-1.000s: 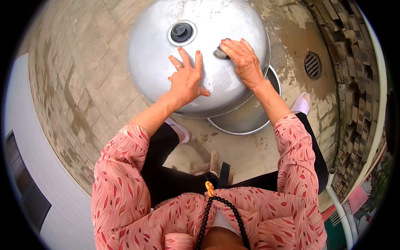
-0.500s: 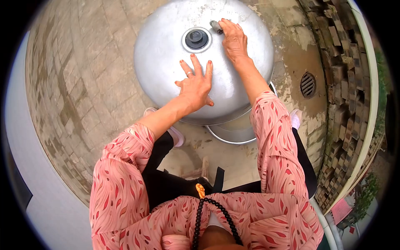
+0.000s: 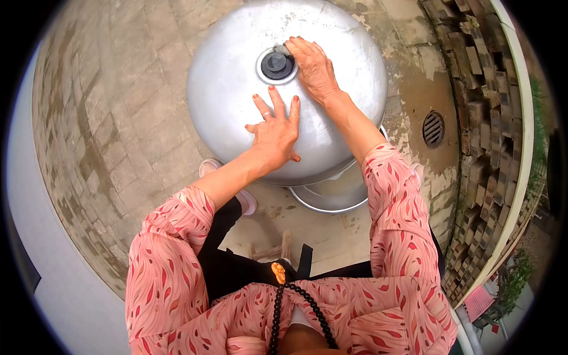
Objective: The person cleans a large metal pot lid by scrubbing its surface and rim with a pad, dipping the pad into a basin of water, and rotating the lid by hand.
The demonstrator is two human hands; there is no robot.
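Note:
A large domed silver metal lid (image 3: 236, 112) with a black knob (image 3: 276, 64) in its centre lies before me. My left hand (image 3: 275, 131) rests on its near side, fingers spread and holding nothing, a ring on one finger. Beside the knob, on its upper right, my right hand (image 3: 313, 66) is closed on a small grey scouring pad (image 3: 283, 49) pressed against the lid. Most of the pad is hidden beneath the fingers. Under the lid's near edge, a metal basin (image 3: 331, 204) shows in part.
Stone paving (image 3: 124, 89) surrounds the lid. A round drain grate (image 3: 433, 129) is set in the ground at right, by a stack of bricks or tiles (image 3: 479, 118). My shoes (image 3: 248, 202) flank the lid, and a wooden piece (image 3: 286, 244), perhaps a stool, shows below.
My right hand has moved left with the scouring pad, from right of the knob to its edge. My left hand stays spread on the lid. The view has shifted slightly.

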